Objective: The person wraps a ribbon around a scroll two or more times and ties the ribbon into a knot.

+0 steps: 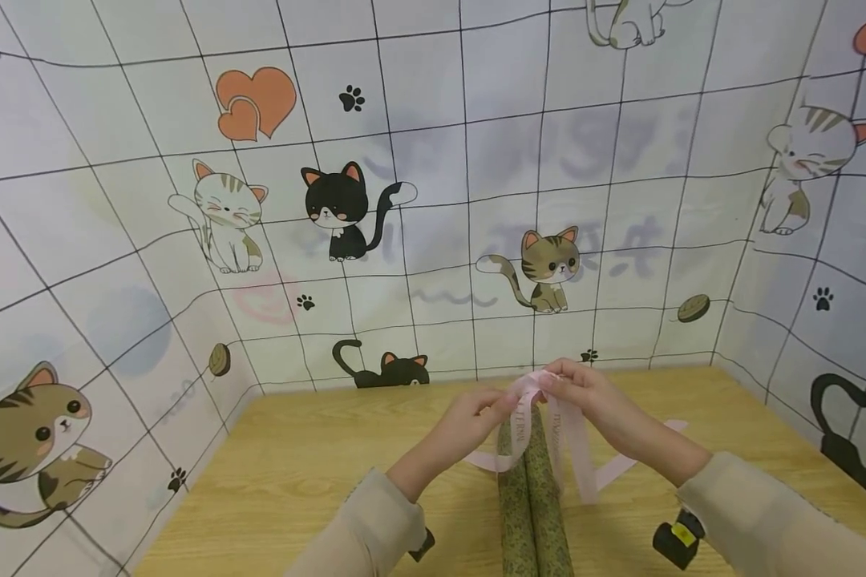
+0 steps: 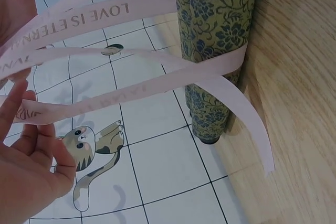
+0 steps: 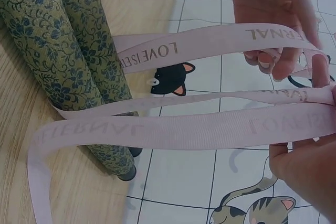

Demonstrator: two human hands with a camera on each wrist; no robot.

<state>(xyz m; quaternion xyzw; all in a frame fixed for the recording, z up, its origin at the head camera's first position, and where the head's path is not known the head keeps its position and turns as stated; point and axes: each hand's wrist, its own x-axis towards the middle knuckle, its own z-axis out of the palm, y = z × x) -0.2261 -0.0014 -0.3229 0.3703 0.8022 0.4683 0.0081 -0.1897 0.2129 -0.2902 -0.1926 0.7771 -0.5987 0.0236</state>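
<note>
Two rolls of green floral paper (image 1: pixel 532 501) lie side by side on the wooden table (image 1: pixel 296 473), running away from me. A pink printed ribbon (image 1: pixel 527 397) passes round the rolls (image 2: pixel 215 40) near their far end and rises in loops to both hands. My left hand (image 1: pixel 498 407) pinches one strand from the left; its fingers (image 3: pixel 273 61) curl over the ribbon (image 3: pixel 220 40). My right hand (image 1: pixel 559 377) holds the loops from the right, above the rolls' far end, and the ribbon (image 2: pixel 131 9) is taut between the hands. Loose ribbon tails (image 1: pixel 621 469) trail onto the table.
Cat-print sheeting (image 1: pixel 433 200) walls in the table at the back and on both sides. Small black cameras sit at my left wrist (image 1: pixel 422 545) and my right wrist (image 1: pixel 678 538). Bare wood lies to the left and right of the rolls.
</note>
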